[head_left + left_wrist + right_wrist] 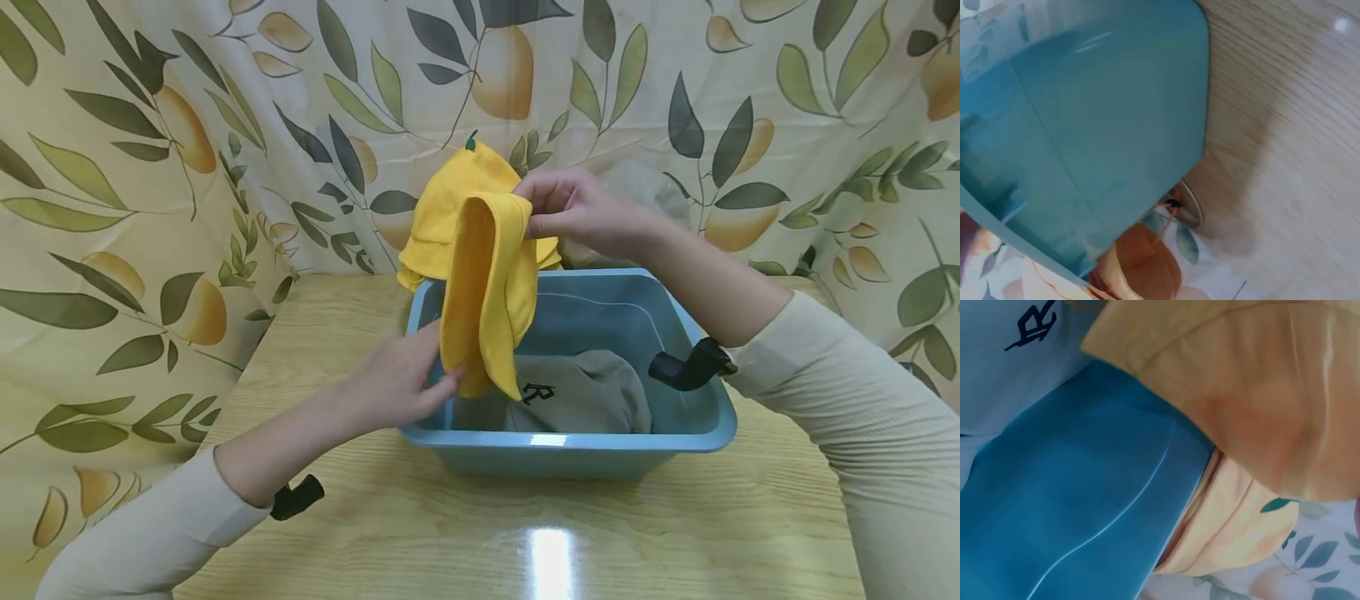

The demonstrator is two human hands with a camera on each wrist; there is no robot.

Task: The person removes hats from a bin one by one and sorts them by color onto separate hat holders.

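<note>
A yellow bucket hat (pixel 517 283), folded so its brim stands on edge, hangs over the left part of a blue plastic bin (pixel 570 443). My right hand (pixel 573 208) pinches the top of its brim between thumb and fingers. Lower down, my left hand (pixel 401 379) holds the brim's left side, thumb in front and fingers hidden behind the cloth. Inside the bin lies a grey cloth hat (pixel 592 387) with a black letter R. The right wrist view shows the held hat (pixel 1241 394) close up, above the bin's inner wall (pixel 1085 481).
Behind the bin sits another yellow hat (pixel 457 192) with a small green stem on top. A pale grey hat (pixel 652 196) is beside it, partly behind my right forearm. The wooden table (pixel 330 500) meets a leaf-and-fruit patterned curtain (pixel 300 167) at the back and left.
</note>
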